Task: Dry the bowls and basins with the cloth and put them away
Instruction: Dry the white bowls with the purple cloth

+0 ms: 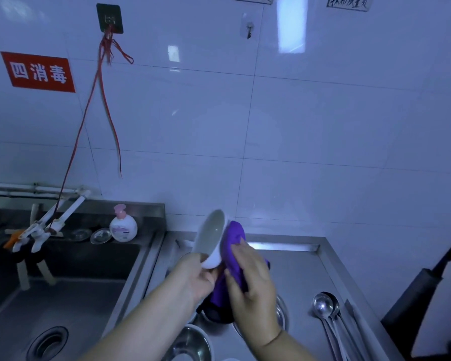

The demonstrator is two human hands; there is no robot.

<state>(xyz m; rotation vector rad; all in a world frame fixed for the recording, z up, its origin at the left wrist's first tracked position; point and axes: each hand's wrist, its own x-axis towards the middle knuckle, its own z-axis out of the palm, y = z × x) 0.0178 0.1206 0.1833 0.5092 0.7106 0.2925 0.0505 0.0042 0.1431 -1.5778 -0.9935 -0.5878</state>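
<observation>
Head view, drying in progress. At the bottom edge, centre, we see a steel basin (190, 345) standing on the steel table (305, 277). A second steel basin (281, 316) lies just right of it, largely hidden behind the right forearm. Lower right, a set of steel ladles (326, 308) lies on the table.

Above these, in the lower centre, the left hand (195, 280) grips a white bowl (212, 238) by its lower rim. The bowl is held clear of the table and tilted, its opening turned to the upper left. The right hand (250, 274) has its fingers closed on a purple cloth (233, 246), pressing it against the bowl's outer wall and base. A tail of the cloth hangs down between the two hands.

At middle left lies the sink (63, 290), with a soap dispenser (123, 225) on its back ledge. Behind everything stands the tiled wall, with a red sign (38, 72) at upper left.

We judge the step to be wiping the bowl's outside. The next move probably calls for turning the bowl so that the cloth can reach the inside. The basins still wait, and no storage place is in view.
</observation>
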